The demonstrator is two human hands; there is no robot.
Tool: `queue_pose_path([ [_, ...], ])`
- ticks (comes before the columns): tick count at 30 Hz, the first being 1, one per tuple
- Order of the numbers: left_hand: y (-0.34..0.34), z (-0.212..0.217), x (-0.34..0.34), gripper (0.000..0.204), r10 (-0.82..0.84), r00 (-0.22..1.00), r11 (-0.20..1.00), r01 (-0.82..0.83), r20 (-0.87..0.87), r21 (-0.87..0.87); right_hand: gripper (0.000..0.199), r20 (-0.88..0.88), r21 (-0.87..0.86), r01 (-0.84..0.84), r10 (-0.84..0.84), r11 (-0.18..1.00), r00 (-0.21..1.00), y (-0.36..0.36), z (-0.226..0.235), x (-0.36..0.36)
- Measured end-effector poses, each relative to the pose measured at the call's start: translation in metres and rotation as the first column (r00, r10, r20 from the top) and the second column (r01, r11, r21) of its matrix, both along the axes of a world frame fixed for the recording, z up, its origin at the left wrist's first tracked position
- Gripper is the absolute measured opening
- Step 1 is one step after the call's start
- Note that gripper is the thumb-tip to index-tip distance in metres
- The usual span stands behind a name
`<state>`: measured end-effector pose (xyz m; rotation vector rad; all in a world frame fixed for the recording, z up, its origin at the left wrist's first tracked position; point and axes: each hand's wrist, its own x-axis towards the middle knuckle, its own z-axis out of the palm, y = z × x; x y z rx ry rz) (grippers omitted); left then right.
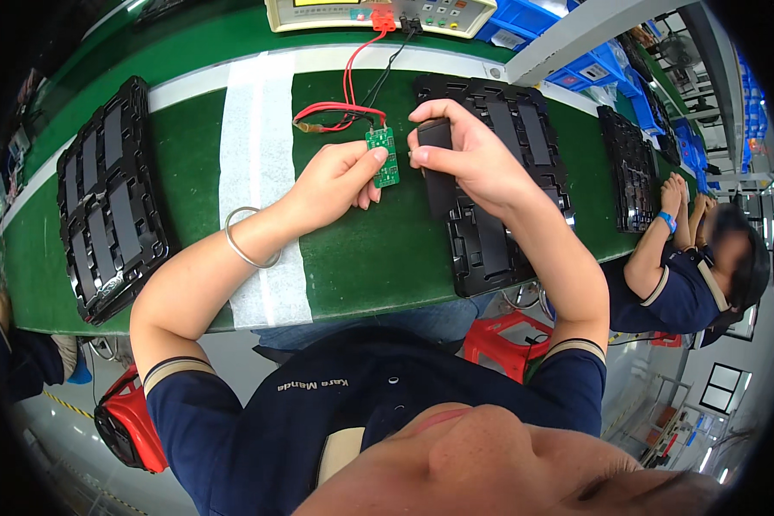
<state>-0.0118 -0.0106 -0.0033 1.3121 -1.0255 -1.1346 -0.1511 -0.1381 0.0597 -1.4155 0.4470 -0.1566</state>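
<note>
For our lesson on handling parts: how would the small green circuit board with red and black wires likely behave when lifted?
The small green circuit board, pinched by the left hand, looks thin, stiff and probably light. Its red and black wires run to a beige tester, so they would likely tug it back. Its exposed parts seem fragile.

You're pinching a glossy green circuit board [384, 156] and a matt black plastic piece [436, 138]; shiny black plastic trays [107, 202] are lying on the smooth green belt [370, 258].
</note>
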Motion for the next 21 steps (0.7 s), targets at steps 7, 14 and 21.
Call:
queue_pose_path([
  [7,0.003,0.001,0.0,0.034,0.027,0.999,1.0,-0.027,-0.038,0.0,0.033,-0.034,-0.101,0.058,-0.062,0.993,0.998,0.005,-0.023,0.018],
  [14,0.003,0.002,0.001,0.034,0.03,0.999,1.0,-0.03,-0.021,0.008,0.033,0.008,-0.03,0.03,-0.029,0.999,1.0,0.008,-0.024,0.013],
  [21,0.002,0.002,0.001,0.034,0.023,1.0,1.0,-0.023,-0.001,0.005,0.033,0.009,-0.164,0.045,-0.045,0.985,0.999,0.007,-0.032,0.015],
])
